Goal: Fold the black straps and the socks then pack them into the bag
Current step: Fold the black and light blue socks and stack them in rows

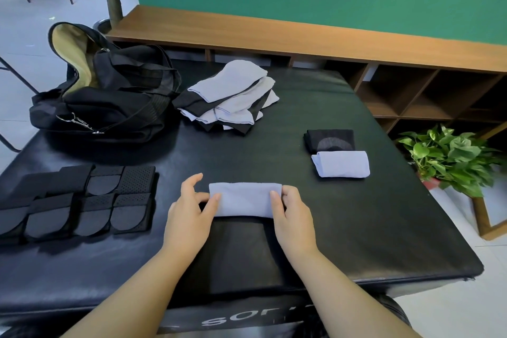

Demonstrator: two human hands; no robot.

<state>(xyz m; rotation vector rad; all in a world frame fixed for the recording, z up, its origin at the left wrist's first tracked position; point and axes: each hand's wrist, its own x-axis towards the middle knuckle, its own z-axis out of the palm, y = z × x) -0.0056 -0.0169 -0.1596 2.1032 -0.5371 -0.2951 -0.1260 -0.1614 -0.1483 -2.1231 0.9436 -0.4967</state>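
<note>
Both hands rest on a light grey sock (245,199) lying folded on the black padded table (356,228). The left hand (192,211) pinches the sock's left edge between thumb and fingers, loosely curled; the right hand (292,214) grips the right edge, thumb on top. White letters on the table's near edge read partly "son". Beyond the sock, to the right, lie a folded grey sock (341,164) and a folded black one (330,140). An unfolded sock pile (233,96) sits farther back, the open black bag (104,90) left of it. Folded black straps (79,200) lie left of the held sock.
</note>
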